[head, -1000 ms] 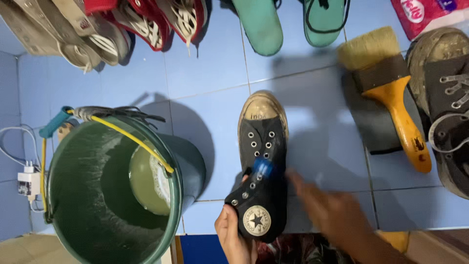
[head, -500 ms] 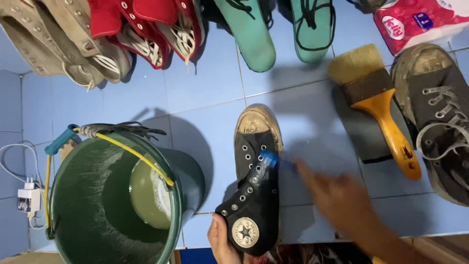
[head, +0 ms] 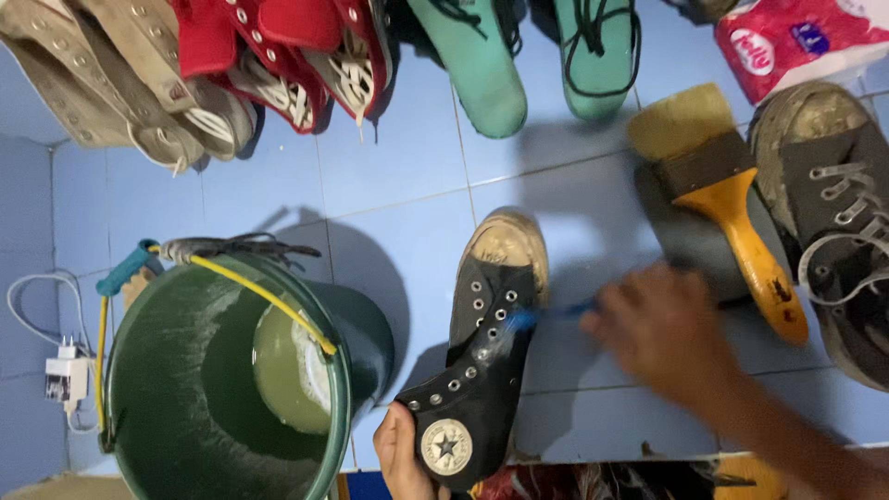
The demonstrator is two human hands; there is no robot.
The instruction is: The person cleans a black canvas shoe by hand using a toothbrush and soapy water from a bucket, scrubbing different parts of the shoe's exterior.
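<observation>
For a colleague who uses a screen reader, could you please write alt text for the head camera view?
The left hand holds a black high-top sneaker by its heel on a blue tiled floor while the right hand, blurred, scrubs its side with a small blue brush. A green bucket of murky water stands left; a yellow-handled paintbrush and more shoes lie around.

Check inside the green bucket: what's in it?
The green bucket holds a shallow pool of murky yellowish water at the bottom, with wet, speckled walls. The near rim covers part of the bottom, so anything there is unseen.
</observation>
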